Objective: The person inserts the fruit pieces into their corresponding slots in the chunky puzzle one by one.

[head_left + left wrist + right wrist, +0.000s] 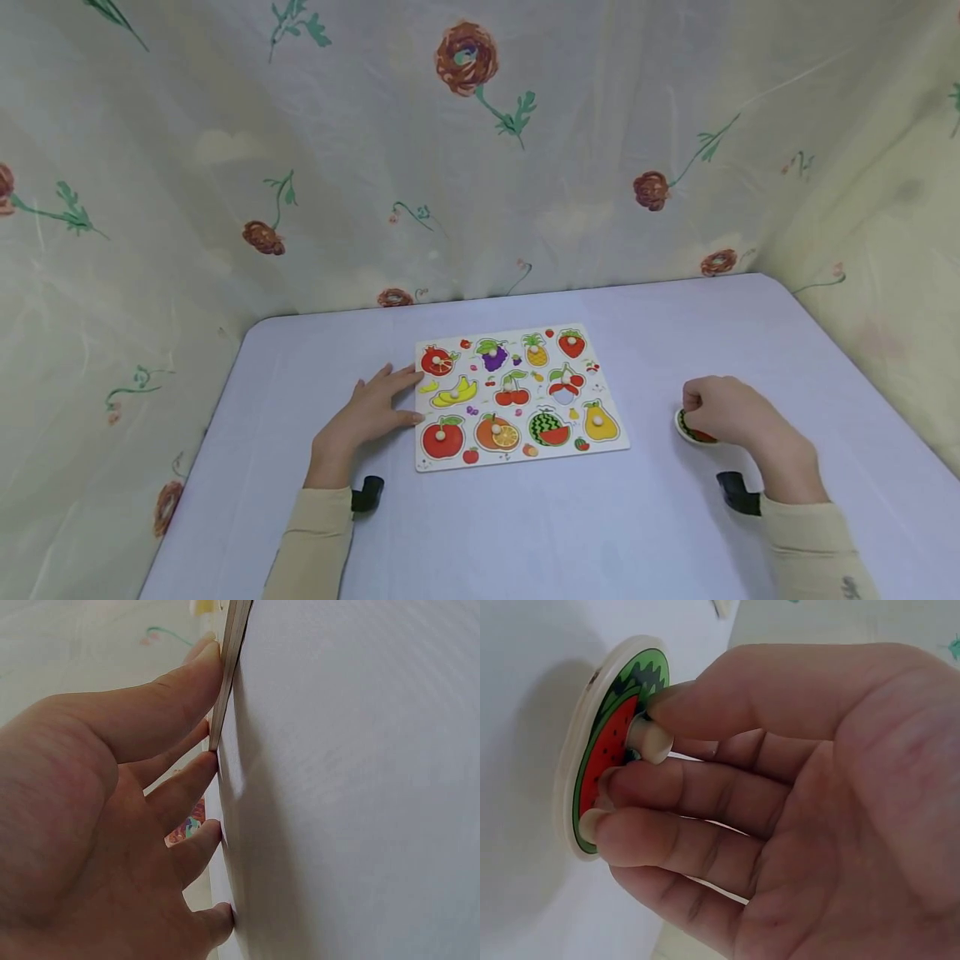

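Note:
A white wooden fruit puzzle board (465, 464) lies flat on the table, its fruit pictures in rows, many with a small round knob. My left hand (377, 408) rests at the board's left edge with fingers spread; the left wrist view has its thumb (187, 690) against that edge and other fingertips on the tabletop. Well to the right of the board, my right hand (726, 410) pinches a watermelon puzzle piece (611, 746). Its thumb and fingers are around the pale knob (652, 742), and a shadow falls beside the piece. The watermelon picture (550, 427) on the board shows no knob.
A pale cloth covers the table (525, 533). Behind it and at both sides hangs a flowered curtain (337, 167). Each wrist carries a black camera mount, one by the left sleeve (311, 533) and one by the right sleeve (813, 542).

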Tool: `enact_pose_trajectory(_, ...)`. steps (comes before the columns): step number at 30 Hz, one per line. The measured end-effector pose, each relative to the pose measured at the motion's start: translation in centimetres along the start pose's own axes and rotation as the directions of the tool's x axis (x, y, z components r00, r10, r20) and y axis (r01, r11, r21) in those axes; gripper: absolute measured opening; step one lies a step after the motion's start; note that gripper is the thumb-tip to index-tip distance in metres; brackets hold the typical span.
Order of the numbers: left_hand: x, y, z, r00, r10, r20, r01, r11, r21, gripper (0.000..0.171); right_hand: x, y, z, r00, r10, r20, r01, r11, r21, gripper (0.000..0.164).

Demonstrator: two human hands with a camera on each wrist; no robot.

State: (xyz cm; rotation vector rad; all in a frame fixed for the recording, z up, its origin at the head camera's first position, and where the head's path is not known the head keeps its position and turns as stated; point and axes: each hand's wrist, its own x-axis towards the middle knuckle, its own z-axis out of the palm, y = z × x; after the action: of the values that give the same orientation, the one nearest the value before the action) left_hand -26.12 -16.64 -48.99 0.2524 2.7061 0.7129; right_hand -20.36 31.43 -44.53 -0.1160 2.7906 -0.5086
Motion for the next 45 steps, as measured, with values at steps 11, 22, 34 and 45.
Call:
enact_pose_trajectory(11, 0.1, 0.0, 0.1, 1.0, 0.002, -0.002, -0.002, 1.0, -0.009, 0.077, 0.8, -2.6, 0.4, 1.0, 0.011, 0.027, -0.011, 1.0, 0.006, 0.004)
enact_pose_trajectory(22, 0.0, 0.1, 0.1, 1.0, 0.004, -0.004, -0.004, 1.0, -0.013, 0.076, 1.8, -4.4, 0.7, 0.999, 0.025, 0.033, -0.025, 0.999, 0.022, 0.003)
enact_pose_trajectory(34, 0.0, -0.1, 0.2, 1.0, -0.008, -0.01, 0.008, 1.0, -0.014, 0.077, 2.5, -6.8, 0.6, 1.0, -0.019, 0.007, 0.019, 1.0, 0.025, 0.003)
enact_pose_trajectory(45, 0.2, -0.3, 0.0, 1.0, 0.004, -0.002, -0.004, 1.0, -0.014, 0.076, 3.3, -8.7, 1.0, 0.997, -0.073, 0.008, 0.073, 0.995, 0.064, 0.004)
